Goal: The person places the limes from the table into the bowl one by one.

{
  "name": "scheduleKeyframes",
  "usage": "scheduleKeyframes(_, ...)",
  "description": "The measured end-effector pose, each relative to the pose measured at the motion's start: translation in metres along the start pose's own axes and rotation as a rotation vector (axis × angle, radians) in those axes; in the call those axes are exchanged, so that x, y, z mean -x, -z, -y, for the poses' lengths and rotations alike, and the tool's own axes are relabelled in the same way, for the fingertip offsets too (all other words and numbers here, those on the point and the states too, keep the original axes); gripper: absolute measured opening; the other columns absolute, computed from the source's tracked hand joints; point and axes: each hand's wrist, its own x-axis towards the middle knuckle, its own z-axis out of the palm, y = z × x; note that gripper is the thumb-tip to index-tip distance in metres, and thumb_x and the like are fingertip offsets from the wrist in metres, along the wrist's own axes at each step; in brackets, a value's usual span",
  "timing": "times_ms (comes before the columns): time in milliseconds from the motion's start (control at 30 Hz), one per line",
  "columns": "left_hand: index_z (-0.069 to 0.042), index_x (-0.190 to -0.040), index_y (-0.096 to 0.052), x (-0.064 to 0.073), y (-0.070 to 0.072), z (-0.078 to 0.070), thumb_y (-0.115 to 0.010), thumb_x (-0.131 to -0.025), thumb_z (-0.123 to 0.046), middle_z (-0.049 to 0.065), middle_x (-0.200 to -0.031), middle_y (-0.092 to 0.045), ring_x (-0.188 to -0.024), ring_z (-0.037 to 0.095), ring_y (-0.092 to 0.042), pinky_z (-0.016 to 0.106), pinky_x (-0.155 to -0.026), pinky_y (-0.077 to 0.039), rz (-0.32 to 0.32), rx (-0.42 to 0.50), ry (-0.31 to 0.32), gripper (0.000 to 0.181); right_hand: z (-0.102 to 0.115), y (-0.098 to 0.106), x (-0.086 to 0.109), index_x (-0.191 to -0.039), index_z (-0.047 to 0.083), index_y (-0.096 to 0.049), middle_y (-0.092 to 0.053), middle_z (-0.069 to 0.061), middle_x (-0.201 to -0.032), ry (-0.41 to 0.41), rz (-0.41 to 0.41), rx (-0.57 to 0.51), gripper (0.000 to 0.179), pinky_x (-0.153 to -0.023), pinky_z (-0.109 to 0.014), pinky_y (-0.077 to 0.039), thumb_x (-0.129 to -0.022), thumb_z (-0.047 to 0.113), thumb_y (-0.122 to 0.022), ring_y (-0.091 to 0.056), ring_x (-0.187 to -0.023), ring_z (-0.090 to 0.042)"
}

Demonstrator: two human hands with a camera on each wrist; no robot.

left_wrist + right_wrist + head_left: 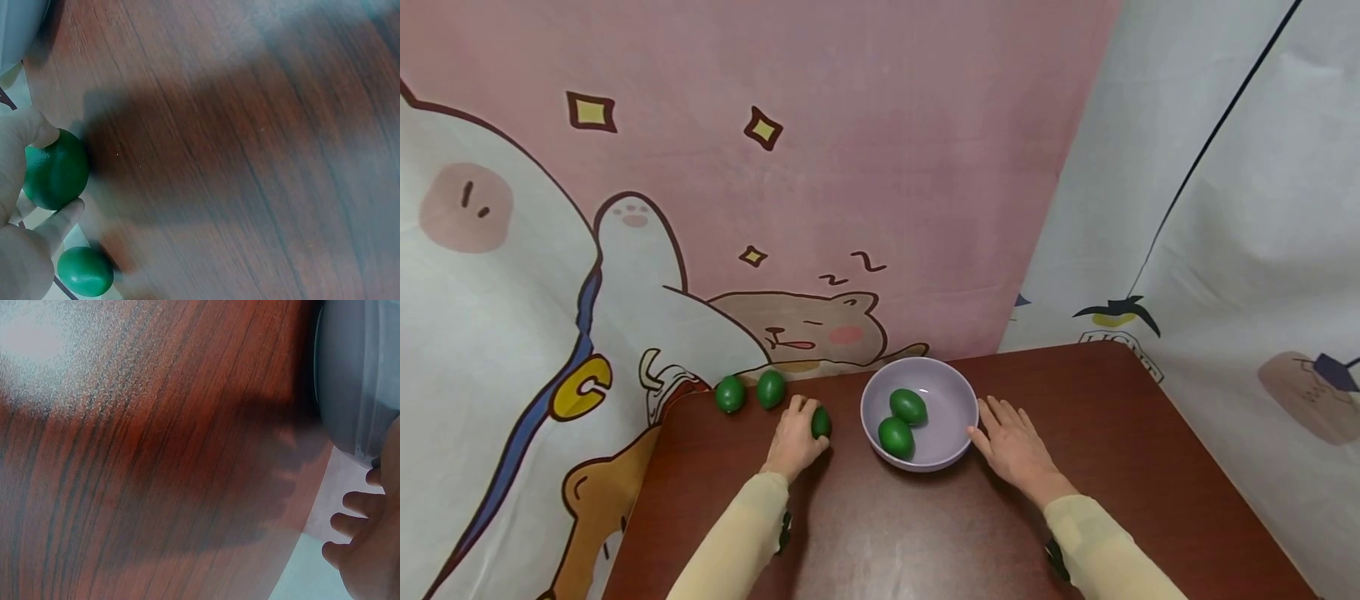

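Note:
My left hand (793, 439) grips a green lime (821, 423) between thumb and fingers, left of the bowl. In the left wrist view the held lime (59, 174) shows between thumb and fingertips. A light purple bowl (953, 412) stands near the table's back edge with two limes inside, one lime (908, 407) behind the other lime (896, 437). At the bowl's right side lies my right hand (1018, 450), fingers spread and straight, thumb and index at the rim. Past my left hand are two more limes on the table, one (771, 389) beside the other (730, 394).
The brown wooden table (887, 533) meets a hanging cloth (887, 183) with cartoon animals behind it. White cloth (1247, 250) hangs along the right side. In the right wrist view the bowl's outer wall (347, 375) is at the upper right.

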Motion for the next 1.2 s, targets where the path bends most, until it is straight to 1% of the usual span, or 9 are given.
scheduleKeyframes(200, -0.005, -0.136, -0.061, 0.001, 0.000, -0.001, -0.084, -0.079, -0.012, 0.016, -0.137, -0.048, -0.118, 0.041, -0.056, 0.055, -0.093, -0.053, -0.004, 0.006, -0.003, 0.062, 0.000, -0.001, 0.000, -0.156, 0.000, -0.042, -0.039, -0.027, -0.159, 0.001, -0.003, -0.003, 0.068, -0.120, -0.064, -0.024, -0.106, 0.045, -0.052, -0.034, -0.148, -0.048)
scheduleKeyframes(500, -0.005, -0.132, -0.062, 0.001, 0.003, -0.004, -0.085, -0.078, -0.011, 0.017, -0.134, -0.049, -0.114, 0.041, -0.057, 0.056, -0.090, -0.054, -0.030, 0.031, -0.024, 0.060, 0.000, -0.002, -0.001, -0.156, 0.000, -0.042, -0.039, -0.027, -0.159, 0.002, -0.003, -0.002, 0.068, -0.120, -0.064, -0.024, -0.106, 0.045, -0.052, -0.035, -0.147, -0.048)
scheduleKeyframes(667, -0.006, -0.133, -0.061, -0.001, 0.005, -0.007, -0.084, -0.078, -0.011, 0.016, -0.135, -0.049, -0.115, 0.039, -0.056, 0.054, -0.093, -0.053, -0.034, 0.030, -0.022, 0.060, -0.001, -0.001, -0.001, -0.156, 0.000, -0.041, -0.039, -0.027, -0.159, -0.005, 0.010, 0.000, 0.069, -0.121, -0.063, -0.023, -0.106, 0.047, -0.051, -0.034, -0.148, -0.047)
scheduleKeyframes(767, -0.007, -0.134, -0.061, -0.003, 0.007, -0.010, -0.083, -0.078, -0.011, 0.014, -0.135, -0.049, -0.116, 0.038, -0.056, 0.053, -0.094, -0.052, -0.035, 0.033, -0.021, 0.060, -0.001, -0.001, -0.001, -0.156, 0.000, -0.040, -0.038, -0.027, -0.160, -0.008, 0.016, 0.002, 0.070, -0.121, -0.063, -0.023, -0.106, 0.047, -0.051, -0.033, -0.148, -0.047)
scheduleKeyframes(1033, -0.008, -0.136, -0.060, -0.006, 0.015, -0.023, -0.083, -0.080, -0.010, 0.013, -0.136, -0.049, -0.116, 0.037, -0.055, 0.054, -0.092, -0.053, -0.048, 0.069, -0.041, 0.060, 0.000, 0.001, -0.001, -0.157, 0.000, -0.040, -0.038, -0.027, -0.160, -0.009, 0.021, 0.000, 0.069, -0.121, -0.063, -0.023, -0.107, 0.047, -0.050, -0.033, -0.149, -0.047)
scheduleKeyframes(1200, -0.010, -0.134, -0.060, -0.008, 0.020, -0.030, -0.081, -0.080, -0.011, 0.012, -0.135, -0.050, -0.115, 0.036, -0.055, 0.052, -0.092, -0.052, -0.061, 0.062, -0.054, 0.058, 0.000, 0.001, -0.001, -0.156, 0.000, -0.040, -0.038, -0.027, -0.160, -0.005, 0.020, 0.001, 0.069, -0.121, -0.063, -0.023, -0.107, 0.046, -0.050, -0.033, -0.148, -0.048)
